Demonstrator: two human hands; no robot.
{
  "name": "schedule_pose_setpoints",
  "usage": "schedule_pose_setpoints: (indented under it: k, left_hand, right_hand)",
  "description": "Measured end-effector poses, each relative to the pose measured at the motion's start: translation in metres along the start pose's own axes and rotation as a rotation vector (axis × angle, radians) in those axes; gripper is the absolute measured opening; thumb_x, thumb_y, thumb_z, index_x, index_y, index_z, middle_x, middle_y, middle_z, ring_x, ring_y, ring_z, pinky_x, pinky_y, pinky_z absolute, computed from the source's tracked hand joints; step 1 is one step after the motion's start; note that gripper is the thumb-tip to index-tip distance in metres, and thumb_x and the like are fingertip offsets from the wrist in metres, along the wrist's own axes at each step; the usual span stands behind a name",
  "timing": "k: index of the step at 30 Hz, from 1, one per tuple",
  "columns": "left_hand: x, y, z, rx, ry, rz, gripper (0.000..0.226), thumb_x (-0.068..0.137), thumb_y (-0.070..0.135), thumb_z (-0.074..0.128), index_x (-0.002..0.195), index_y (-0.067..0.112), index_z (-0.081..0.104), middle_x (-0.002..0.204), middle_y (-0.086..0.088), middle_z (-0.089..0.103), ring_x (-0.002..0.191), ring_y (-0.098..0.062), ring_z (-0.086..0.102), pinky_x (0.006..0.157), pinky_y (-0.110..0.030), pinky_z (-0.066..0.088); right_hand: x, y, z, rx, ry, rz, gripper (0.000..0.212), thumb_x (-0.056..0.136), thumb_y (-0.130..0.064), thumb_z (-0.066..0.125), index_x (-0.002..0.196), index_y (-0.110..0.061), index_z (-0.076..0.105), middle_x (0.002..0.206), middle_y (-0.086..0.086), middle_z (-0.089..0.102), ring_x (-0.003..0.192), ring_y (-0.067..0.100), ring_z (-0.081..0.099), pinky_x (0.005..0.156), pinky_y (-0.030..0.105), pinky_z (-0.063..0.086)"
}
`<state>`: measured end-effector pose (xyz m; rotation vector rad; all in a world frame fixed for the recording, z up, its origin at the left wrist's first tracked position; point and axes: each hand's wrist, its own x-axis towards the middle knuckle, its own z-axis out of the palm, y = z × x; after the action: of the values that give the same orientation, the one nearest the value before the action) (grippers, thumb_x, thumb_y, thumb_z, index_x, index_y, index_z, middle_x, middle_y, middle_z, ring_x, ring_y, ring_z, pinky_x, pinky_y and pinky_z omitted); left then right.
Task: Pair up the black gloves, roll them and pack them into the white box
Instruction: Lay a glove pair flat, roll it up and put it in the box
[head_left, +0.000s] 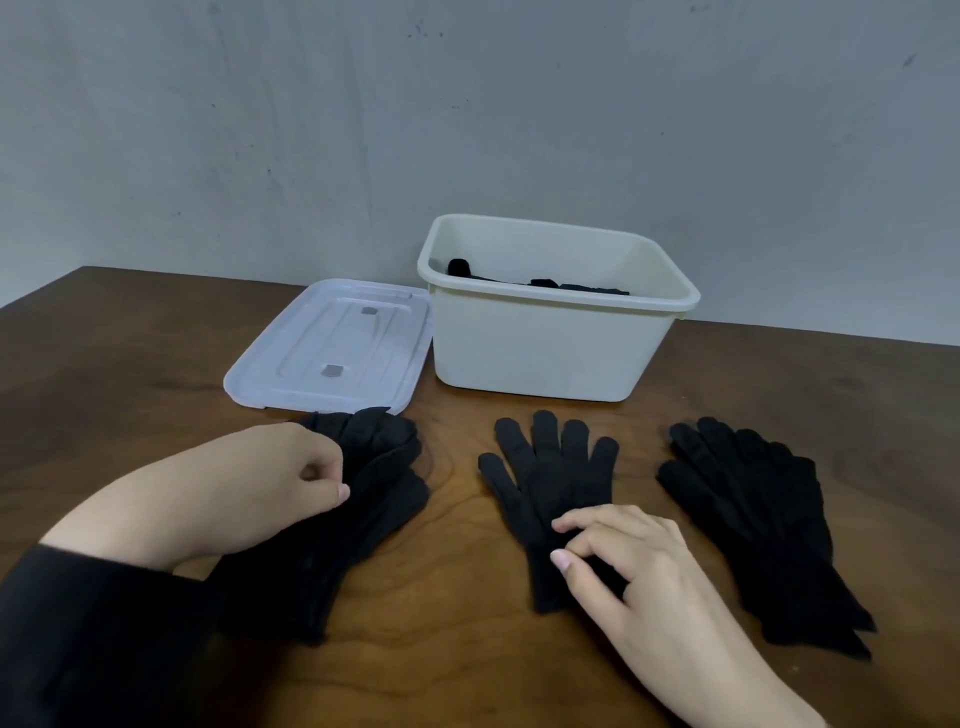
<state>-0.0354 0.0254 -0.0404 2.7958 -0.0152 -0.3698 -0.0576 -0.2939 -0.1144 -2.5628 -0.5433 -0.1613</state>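
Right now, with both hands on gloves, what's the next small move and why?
Probably lift a glove off the left pile, which the left hand pinches, and lay it on the single flat glove whose cuff the right hand holds. That glove lies alone, unpaired, so it cannot be rolled yet.

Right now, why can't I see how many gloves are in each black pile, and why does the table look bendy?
Head view: dim, flat light turns the left glove pile and right glove pile into solid black, hiding their layers; the wide-angle lens bows the table edge; the picture is slightly soft, with no glare.
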Motion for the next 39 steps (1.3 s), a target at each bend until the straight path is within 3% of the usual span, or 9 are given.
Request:
schedule_pose_setpoints:
  k: [9, 13, 16, 21, 25, 29, 33, 36, 39]
  left_hand:
    - [-0.005, 0.039, -0.003, -0.739, 0.351, 0.107, 0.030, 0.095, 0.022, 0.055, 0.068, 0.010, 0.059, 0.057, 0.007, 0.054, 0.051, -0.008, 0.046, 0.060, -0.028, 0.038]
    - [0.007, 0.081, 0.007, -1.185, 0.333, 0.195, 0.026, 0.099, 0.009, 0.049, 0.078, 0.003, 0.063, 0.073, -0.016, 0.069, 0.065, -0.025, 0.063, 0.064, -0.037, 0.048]
    - [0.014, 0.110, 0.021, -1.315, 0.244, 0.220, 0.022, 0.100, 0.007, 0.048, 0.091, -0.005, 0.064, 0.083, -0.019, 0.071, 0.070, -0.024, 0.066, 0.069, -0.036, 0.053]
    - [0.014, 0.121, 0.038, -1.326, 0.211, 0.301, 0.029, 0.102, 0.018, 0.048, 0.082, 0.005, 0.064, 0.082, -0.013, 0.072, 0.074, -0.024, 0.065, 0.073, -0.036, 0.055]
    - [0.017, 0.103, 0.036, -1.205, 0.481, 0.206, 0.038, 0.103, 0.029, 0.045, 0.080, 0.008, 0.066, 0.071, -0.009, 0.072, 0.062, -0.019, 0.062, 0.064, -0.033, 0.051]
    - [0.026, 0.089, 0.039, -1.218, 0.593, 0.070, 0.040, 0.104, 0.032, 0.045, 0.079, 0.010, 0.066, 0.064, -0.003, 0.068, 0.055, -0.015, 0.056, 0.056, -0.027, 0.046]
    - [0.030, 0.089, 0.043, -1.174, 0.545, 0.074, 0.042, 0.103, 0.037, 0.046, 0.078, 0.011, 0.067, 0.064, -0.003, 0.068, 0.056, -0.015, 0.056, 0.059, -0.028, 0.044]
    - [0.031, 0.088, 0.047, -1.049, 0.503, 0.089, 0.037, 0.102, 0.036, 0.047, 0.079, 0.016, 0.068, 0.067, -0.001, 0.069, 0.057, -0.012, 0.058, 0.062, -0.027, 0.045]
    - [0.030, 0.085, 0.050, -0.728, 0.441, 0.161, 0.024, 0.100, 0.033, 0.049, 0.083, 0.028, 0.065, 0.073, 0.009, 0.068, 0.064, 0.001, 0.059, 0.065, -0.019, 0.043]
  right_hand:
    - [-0.001, -0.008, -0.008, 0.033, 0.034, 0.024, 0.042, 0.086, -0.073, 0.038, 0.109, -0.046, 0.060, 0.116, -0.038, 0.054, 0.123, -0.014, 0.041, 0.111, 0.027, 0.024]
    - [-0.002, -0.031, -0.028, 0.248, 0.009, 0.011, 0.079, 0.072, -0.078, 0.059, 0.143, -0.059, 0.027, 0.143, -0.047, 0.026, 0.135, -0.020, 0.022, 0.105, 0.013, 0.027]
    - [0.005, -0.054, -0.032, 0.392, 0.050, -0.004, 0.090, 0.076, -0.056, 0.075, 0.146, -0.060, 0.019, 0.144, -0.047, 0.026, 0.132, -0.019, 0.033, 0.097, 0.010, 0.041]
    - [0.025, -0.051, -0.040, 0.394, 0.410, -0.061, 0.025, 0.094, -0.020, 0.061, 0.115, -0.030, 0.069, 0.109, -0.019, 0.066, 0.105, 0.006, 0.064, 0.085, 0.030, 0.057]
    - [0.048, -0.049, -0.087, 0.474, 0.306, 0.082, 0.014, 0.094, -0.018, 0.065, 0.088, -0.029, 0.070, 0.074, -0.007, 0.068, 0.061, 0.011, 0.069, 0.055, 0.012, 0.048]
    - [0.072, -0.046, -0.117, 0.465, 0.176, 0.138, 0.010, 0.092, -0.027, 0.067, 0.084, -0.027, 0.071, 0.054, -0.007, 0.059, 0.051, 0.019, 0.070, 0.054, 0.016, 0.047]
    - [0.088, -0.043, -0.126, 0.481, 0.143, 0.143, 0.011, 0.096, -0.030, 0.064, 0.090, -0.027, 0.073, 0.075, 0.016, 0.065, 0.062, 0.019, 0.075, 0.073, 0.030, 0.053]
    - [0.094, -0.046, -0.126, 0.513, 0.246, 0.084, 0.014, 0.098, -0.020, 0.060, 0.091, -0.027, 0.070, 0.084, 0.002, 0.072, 0.073, 0.012, 0.074, 0.063, 0.009, 0.051]
    - [0.081, -0.042, -0.111, 0.455, 0.331, 0.012, 0.017, 0.097, -0.018, 0.060, 0.092, -0.032, 0.067, 0.090, -0.007, 0.072, 0.082, 0.010, 0.072, 0.072, 0.021, 0.056]
